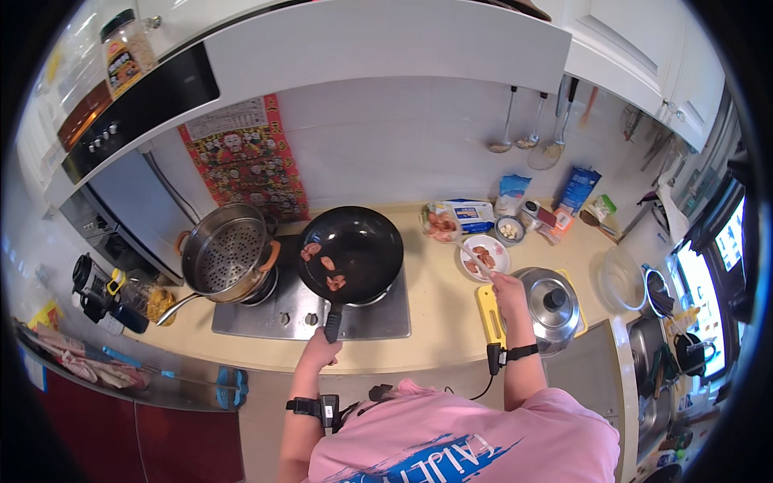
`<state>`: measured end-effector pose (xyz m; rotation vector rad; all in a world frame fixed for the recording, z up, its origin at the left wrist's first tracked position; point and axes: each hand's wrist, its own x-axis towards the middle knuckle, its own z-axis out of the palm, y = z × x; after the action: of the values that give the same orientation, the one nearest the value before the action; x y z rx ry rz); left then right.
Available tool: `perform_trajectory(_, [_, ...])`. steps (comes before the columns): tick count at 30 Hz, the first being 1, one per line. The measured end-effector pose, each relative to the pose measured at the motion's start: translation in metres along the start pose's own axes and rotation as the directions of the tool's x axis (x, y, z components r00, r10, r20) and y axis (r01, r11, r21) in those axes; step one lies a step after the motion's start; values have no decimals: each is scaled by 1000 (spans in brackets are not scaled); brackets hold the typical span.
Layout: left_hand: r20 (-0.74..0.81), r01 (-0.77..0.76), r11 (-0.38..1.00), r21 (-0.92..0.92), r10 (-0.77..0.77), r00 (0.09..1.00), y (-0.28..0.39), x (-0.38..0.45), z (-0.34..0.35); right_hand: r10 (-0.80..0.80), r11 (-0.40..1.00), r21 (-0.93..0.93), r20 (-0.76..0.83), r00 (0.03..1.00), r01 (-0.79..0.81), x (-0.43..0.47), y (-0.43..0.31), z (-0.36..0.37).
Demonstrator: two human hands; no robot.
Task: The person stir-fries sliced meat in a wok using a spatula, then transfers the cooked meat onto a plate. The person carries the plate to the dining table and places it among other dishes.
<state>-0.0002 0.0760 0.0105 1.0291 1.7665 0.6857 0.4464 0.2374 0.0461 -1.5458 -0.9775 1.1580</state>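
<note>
My left hand [321,350] grips the handle of a black wok [356,247], which sits tilted on the right side of the gas hob. Several pieces of meat [327,263] lie along the wok's left inner side. In my right hand [511,293] is a long pale-handled utensil [476,258]. It passes over a white plate [468,273] holding browned meat pieces [485,256]. The utensil's far end reaches a clear bowl [424,224] of sliced meat [442,226]; whether it touches the meat, I cannot tell.
A steamer pot [226,259] stands on the hob's left side. Right of the plate, a lidded metal pot [547,302] rests on a yellow board [490,311]. Behind are a small bowl of garlic [511,230] and packets [513,193]. Ladles [501,147] hang from the wall.
</note>
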Motion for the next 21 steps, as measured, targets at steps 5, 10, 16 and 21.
perform_trajectory(5, [15,10,1000,-6,-10,1000,-5,4,0,-145,935,-351,-255,956,48,2,32,-52])
perform_trajectory(10, [-2,13,1000,-19,-13,1000,1,-1,0,-465,684,-722,-324,824,102,-11,35,-46])
perform_trajectory(16, [-11,11,1000,-17,-11,1000,0,2,1,-564,566,-822,-334,755,60,-16,25,-51])
perform_trajectory(21, [-11,1,1000,-11,-1,1000,-7,6,2,-577,539,-840,-312,755,66,-25,17,-55])
